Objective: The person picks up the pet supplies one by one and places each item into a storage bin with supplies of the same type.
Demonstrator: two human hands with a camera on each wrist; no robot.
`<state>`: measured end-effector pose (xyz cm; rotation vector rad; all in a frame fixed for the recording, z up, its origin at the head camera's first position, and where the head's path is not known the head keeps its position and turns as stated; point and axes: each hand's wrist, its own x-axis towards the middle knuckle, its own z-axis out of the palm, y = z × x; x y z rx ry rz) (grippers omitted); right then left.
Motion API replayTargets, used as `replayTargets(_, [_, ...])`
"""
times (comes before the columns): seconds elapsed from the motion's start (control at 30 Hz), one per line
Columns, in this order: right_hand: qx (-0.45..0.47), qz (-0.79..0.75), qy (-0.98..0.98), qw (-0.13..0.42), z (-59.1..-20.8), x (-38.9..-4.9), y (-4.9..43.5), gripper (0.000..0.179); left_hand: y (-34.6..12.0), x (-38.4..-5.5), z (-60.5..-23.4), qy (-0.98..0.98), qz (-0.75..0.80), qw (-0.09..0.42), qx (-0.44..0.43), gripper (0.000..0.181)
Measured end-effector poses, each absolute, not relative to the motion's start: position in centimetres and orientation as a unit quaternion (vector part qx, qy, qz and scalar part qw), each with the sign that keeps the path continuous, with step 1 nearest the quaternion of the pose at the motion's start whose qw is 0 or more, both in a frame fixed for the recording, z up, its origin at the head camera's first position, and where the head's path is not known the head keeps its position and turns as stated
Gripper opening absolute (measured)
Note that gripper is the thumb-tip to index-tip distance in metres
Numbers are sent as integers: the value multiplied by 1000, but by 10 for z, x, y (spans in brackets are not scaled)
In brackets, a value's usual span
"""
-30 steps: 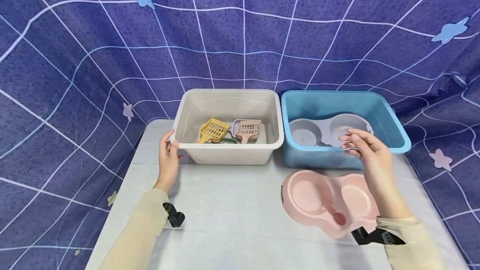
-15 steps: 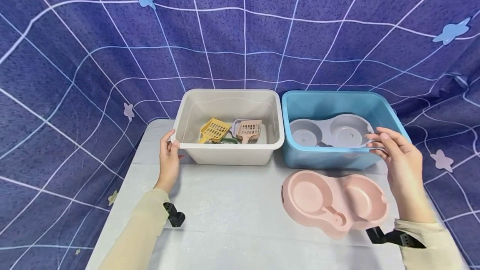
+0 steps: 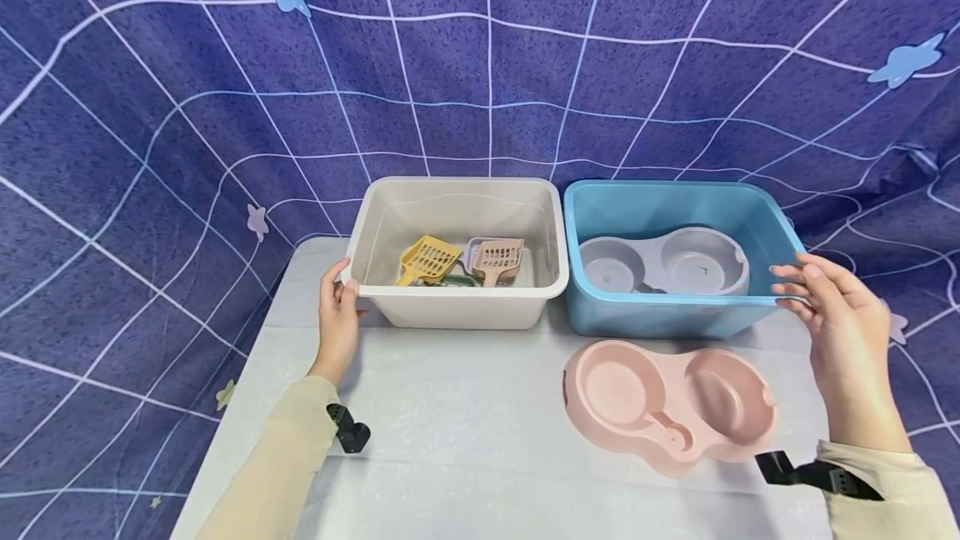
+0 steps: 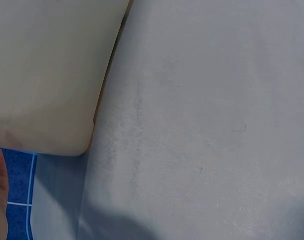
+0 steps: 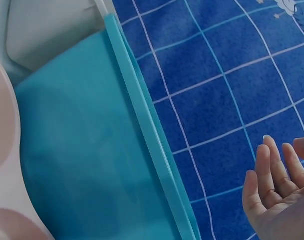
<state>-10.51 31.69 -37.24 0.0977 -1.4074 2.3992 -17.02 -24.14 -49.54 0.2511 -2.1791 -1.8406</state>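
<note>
Here I am with the left hand (image 3: 339,319) at the near left corner of the beige tub (image 3: 457,308), fingers bent loosely about the rim, though I can't tell if they pinch, while my right hand (image 3: 847,315) is by the blue tub (image 3: 660,319), fingers relaxed around nothing. The tubs stand side by side behind the pink double bowl (image 3: 671,394); I read this as positioning at the outer corners, and shifting either tub would call for firmer rim holds.

Head view looks down, wrist views closer, sharing the tubs (image 3: 457,308)
</note>
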Motion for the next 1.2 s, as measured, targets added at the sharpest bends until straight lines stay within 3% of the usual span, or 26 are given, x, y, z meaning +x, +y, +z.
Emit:
replayTargets(0.2, [12, 857, -481, 184, -371, -103, 327, 19, -237, -164, -481, -751, -643, 125, 86, 44])
replayTargets(0.5, [-16, 859, -464, 216, -369, -100, 343, 17, -242, -170, -491, -745, -649, 127, 89, 44])
replayTargets(0.8, [-34, 861, -453, 231, -373, -97, 360, 16, -231, -157, -463, -745, -651, 118, 87, 44])
replayTargets(1.2, [-74, 838, -485, 237, -388, -101, 376, 13, -231, -157, -465, -746, -649, 120, 86, 44])
